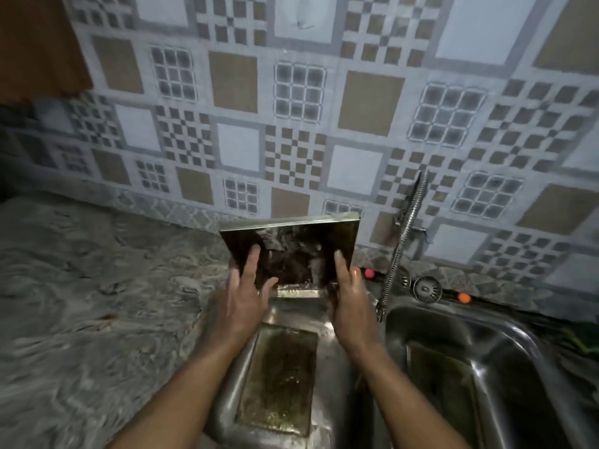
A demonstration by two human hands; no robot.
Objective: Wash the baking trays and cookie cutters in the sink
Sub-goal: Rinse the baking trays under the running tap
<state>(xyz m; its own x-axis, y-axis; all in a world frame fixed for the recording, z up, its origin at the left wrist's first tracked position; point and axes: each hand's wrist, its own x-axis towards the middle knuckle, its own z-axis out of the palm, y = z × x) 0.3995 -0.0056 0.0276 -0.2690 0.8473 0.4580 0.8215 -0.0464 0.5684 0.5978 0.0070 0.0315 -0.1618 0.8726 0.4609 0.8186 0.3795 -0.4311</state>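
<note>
**Tray between both hands**

I am gripping the baking tray (pixel 301 244) by its side edges with my left hand (pixel 243 288) and right hand (pixel 347 286), tilting it above the sink (pixel 505 338). The tap hose (pixel 402 244) is hanging to its right, nearer my right hand.

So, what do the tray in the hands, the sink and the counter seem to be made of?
The held tray, gripped by the left hand and right hand, looks like thin metal, dark and glossy: it reflects, and its rim is bright. The sink looks like stainless steel, with smooth shiny highlights. The counter seems polished stone, perhaps granite or marble, from its grey swirled veins.
</note>
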